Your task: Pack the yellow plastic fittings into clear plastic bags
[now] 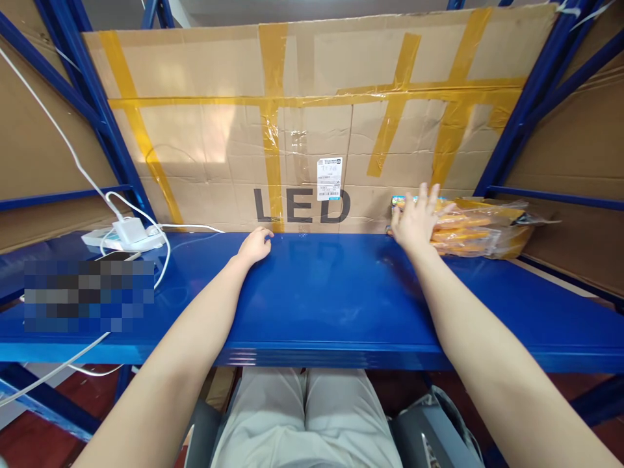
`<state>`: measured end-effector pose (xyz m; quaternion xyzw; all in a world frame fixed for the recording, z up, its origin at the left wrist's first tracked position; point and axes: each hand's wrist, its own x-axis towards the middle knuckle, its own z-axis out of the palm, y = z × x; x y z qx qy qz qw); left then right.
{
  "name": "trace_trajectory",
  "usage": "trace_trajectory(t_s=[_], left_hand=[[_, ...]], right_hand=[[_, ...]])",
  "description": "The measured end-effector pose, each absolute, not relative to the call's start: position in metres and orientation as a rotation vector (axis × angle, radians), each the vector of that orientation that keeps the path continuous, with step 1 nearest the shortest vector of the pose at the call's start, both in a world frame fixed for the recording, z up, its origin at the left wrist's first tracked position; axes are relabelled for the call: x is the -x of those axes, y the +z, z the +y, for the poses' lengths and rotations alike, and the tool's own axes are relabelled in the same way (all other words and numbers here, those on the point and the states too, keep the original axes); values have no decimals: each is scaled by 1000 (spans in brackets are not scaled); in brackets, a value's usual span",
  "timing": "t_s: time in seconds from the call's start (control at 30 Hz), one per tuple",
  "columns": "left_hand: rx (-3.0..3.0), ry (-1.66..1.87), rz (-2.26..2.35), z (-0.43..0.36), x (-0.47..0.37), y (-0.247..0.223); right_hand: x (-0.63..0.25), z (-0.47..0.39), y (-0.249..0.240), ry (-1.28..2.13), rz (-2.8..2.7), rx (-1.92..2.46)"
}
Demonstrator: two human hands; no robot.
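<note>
At the back right of the blue shelf, a clear plastic bag (480,227) with orange items inside lies against the cardboard. My right hand (416,218) is spread open over the bag's left end, fingers pointing up and apart. Near the back edge of the shelf, left of centre, my left hand (256,245) rests with its fingers bent; no object shows in it, and its fingertips are partly hidden. The blue shelf (316,292) stretches beneath both forearms.
A taped cardboard sheet (219,143) marked LED stands behind the shelf. On the left lie a white power strip with a charger (130,231), white cables and a blurred-out dark object (88,292). Blue metal posts (521,117) rise at both sides.
</note>
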<state>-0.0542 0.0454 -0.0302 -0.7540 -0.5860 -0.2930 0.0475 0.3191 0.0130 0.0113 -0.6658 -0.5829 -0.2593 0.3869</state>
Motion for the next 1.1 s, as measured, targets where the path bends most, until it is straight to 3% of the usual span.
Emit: trace_trajectory(t_s=[0.1, 0.3, 0.53, 0.67, 0.9, 1.1], left_hand=[[2285, -850, -1804, 45, 54, -32], [2292, -609, -1882, 38, 51, -22], [2333, -158, -1974, 13, 50, 15], [2336, -232, -1864, -11, 79, 13], [1828, -59, -2414, -36, 161, -11], [1641, -306, -2483, -47, 183, -16]], right_hand=[[-292, 18, -3, -548, -1867, 1643], [-261, 34, -41, 171, -2251, 1875], [-262, 37, -44, 165, -2257, 1882], [-261, 37, -44, 146, -2260, 1891], [-260, 37, -44, 134, -2260, 1898], [-261, 38, -45, 127, -2258, 1893]])
